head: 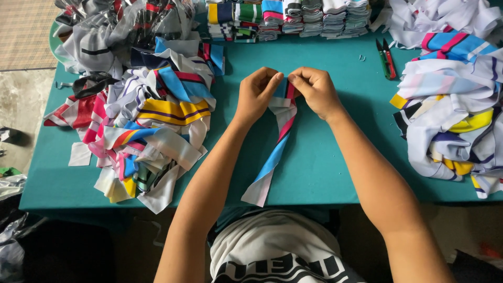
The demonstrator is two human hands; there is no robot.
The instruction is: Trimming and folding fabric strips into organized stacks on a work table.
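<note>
Centre of frame: left hand point(255, 94) and right hand point(316, 91) are brought together, fingertips nearly touching, both pinched on the top end of one striped fabric strip point(275, 152). The strip is white with blue and pink bands; it trails from the hands down to the lower centre, its free end reaching the near edge of the teal table point(325, 167).

Left of frame: loose heap of striped strips point(149, 120). Right of frame: second heap point(453, 115). Top centre: folded strips in neat stacks point(288, 18). Upper right, just beside the right heap: small thread snips point(386, 58), red and green handles, lying flat, well apart from both hands.
</note>
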